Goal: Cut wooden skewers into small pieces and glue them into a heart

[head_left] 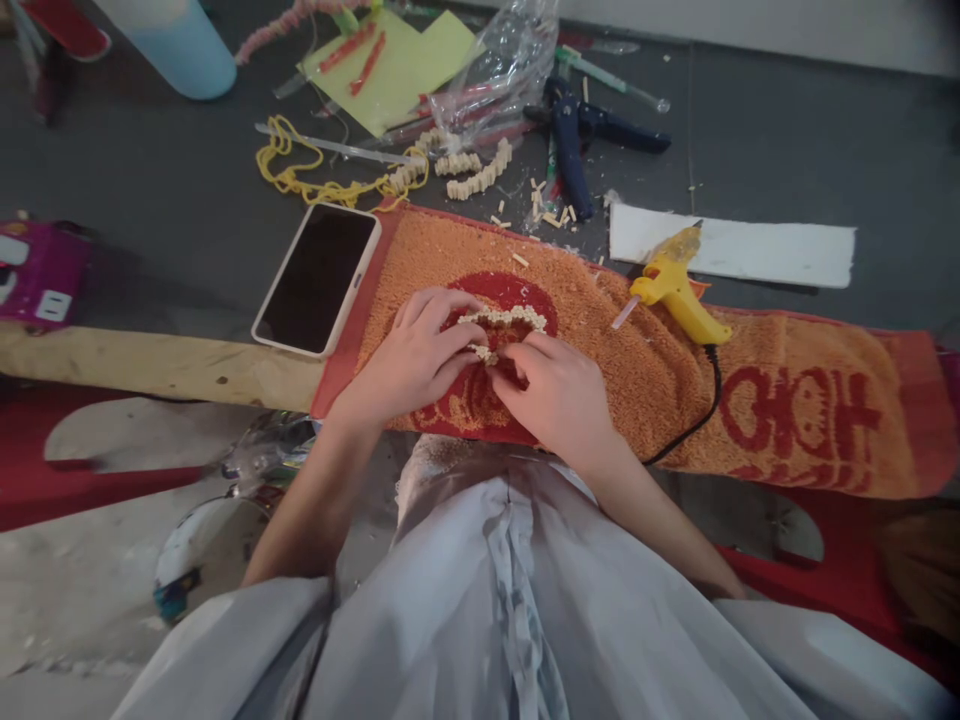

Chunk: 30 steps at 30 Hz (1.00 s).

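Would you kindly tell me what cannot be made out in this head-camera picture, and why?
Head view: parts of the pale strip, and exactly how it is gripped, hidden by the left hand and right hand.
Head view: the top of the container of blue liquid, cut off by the upper edge.
Head view: the purple object, cut off by the left edge.
Head view: the loose pale pieces, too small to count.

2 hands [424, 345] [555, 390], 1 phone [319, 278]
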Each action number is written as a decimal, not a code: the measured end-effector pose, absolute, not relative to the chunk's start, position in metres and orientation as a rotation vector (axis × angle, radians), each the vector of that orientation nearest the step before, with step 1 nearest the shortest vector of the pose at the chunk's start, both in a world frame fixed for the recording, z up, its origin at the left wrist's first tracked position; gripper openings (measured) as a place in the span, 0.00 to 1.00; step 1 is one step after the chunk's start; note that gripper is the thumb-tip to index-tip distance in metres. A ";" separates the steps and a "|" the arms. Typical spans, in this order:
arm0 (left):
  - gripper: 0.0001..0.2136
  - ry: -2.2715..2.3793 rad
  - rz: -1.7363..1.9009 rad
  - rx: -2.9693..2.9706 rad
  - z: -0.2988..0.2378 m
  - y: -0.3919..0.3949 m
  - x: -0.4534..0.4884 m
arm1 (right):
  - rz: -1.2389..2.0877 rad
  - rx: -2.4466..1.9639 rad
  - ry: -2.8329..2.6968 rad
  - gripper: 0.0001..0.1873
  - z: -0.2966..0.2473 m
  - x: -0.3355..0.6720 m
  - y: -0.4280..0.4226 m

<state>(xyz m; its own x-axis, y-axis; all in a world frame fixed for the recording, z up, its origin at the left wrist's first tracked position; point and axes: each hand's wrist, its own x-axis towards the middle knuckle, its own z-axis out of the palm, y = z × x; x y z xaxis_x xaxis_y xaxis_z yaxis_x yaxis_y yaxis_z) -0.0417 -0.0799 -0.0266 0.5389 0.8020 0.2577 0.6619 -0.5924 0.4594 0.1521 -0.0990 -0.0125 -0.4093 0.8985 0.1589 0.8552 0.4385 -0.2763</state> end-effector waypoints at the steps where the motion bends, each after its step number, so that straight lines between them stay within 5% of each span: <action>1: 0.08 1.214 0.642 2.473 -0.027 -0.080 -0.042 | 0.227 -1.512 -2.399 0.09 -0.013 0.152 -0.099; 30: 0.08 1.230 0.607 2.494 -0.027 -0.079 -0.043 | 0.289 -1.419 -2.284 0.11 -0.029 0.151 -0.100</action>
